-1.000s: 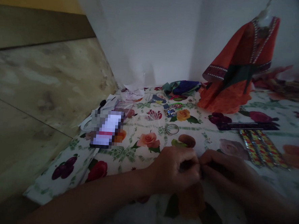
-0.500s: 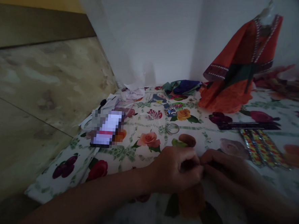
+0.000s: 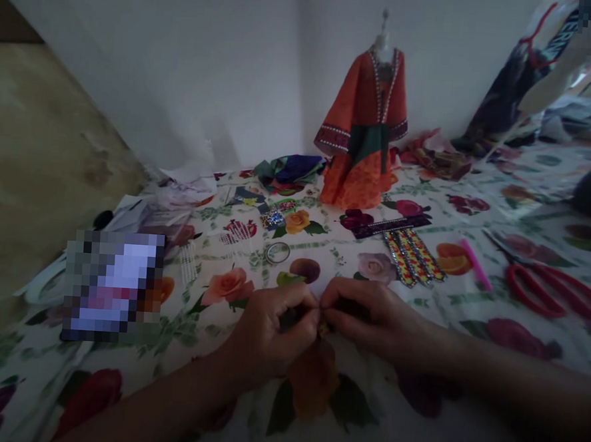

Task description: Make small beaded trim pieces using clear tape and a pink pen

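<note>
Dark little piece sits pinched between my left hand and right hand, fingertips pressed together; I can't identify it, and a slack pinch could drop it onto the floral tablecloth.

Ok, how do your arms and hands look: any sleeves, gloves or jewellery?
The left hand and right hand are bare, with no gloves, and both forearms show no sleeves, watch or bracelet. No cables or markings show; the light is dim, so a small ring could go unseen.
</note>
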A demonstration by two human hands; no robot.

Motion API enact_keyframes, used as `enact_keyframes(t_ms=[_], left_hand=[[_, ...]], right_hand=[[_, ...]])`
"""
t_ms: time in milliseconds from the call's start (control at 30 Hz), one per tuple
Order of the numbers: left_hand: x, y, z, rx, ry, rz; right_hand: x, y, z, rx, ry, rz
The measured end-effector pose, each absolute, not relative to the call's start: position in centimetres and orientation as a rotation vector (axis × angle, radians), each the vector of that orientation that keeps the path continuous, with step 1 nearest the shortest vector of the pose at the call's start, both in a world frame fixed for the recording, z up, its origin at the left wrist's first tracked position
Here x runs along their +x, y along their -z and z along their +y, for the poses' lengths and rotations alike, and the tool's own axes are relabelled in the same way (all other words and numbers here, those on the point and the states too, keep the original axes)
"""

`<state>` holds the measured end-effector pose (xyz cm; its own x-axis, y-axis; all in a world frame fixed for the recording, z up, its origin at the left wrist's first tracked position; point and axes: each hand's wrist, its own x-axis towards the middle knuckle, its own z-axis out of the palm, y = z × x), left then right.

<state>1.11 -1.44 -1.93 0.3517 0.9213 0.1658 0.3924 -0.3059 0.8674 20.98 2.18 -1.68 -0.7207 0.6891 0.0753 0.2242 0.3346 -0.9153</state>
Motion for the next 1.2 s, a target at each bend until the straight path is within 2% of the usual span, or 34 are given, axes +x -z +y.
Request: enact_keyframes(t_ms=[833,1200], left_hand=[[0.9,2.0,-1.3,1.829,-0.911,1.214],[1.3,1.8,-1.7,1.775,-0.859,1.201]], right_hand=[[21.2,1.5,2.3,-0.82,-1.506,-2.082],[21.1,2.5,2.0,-0.865,-1.446,-2.13]])
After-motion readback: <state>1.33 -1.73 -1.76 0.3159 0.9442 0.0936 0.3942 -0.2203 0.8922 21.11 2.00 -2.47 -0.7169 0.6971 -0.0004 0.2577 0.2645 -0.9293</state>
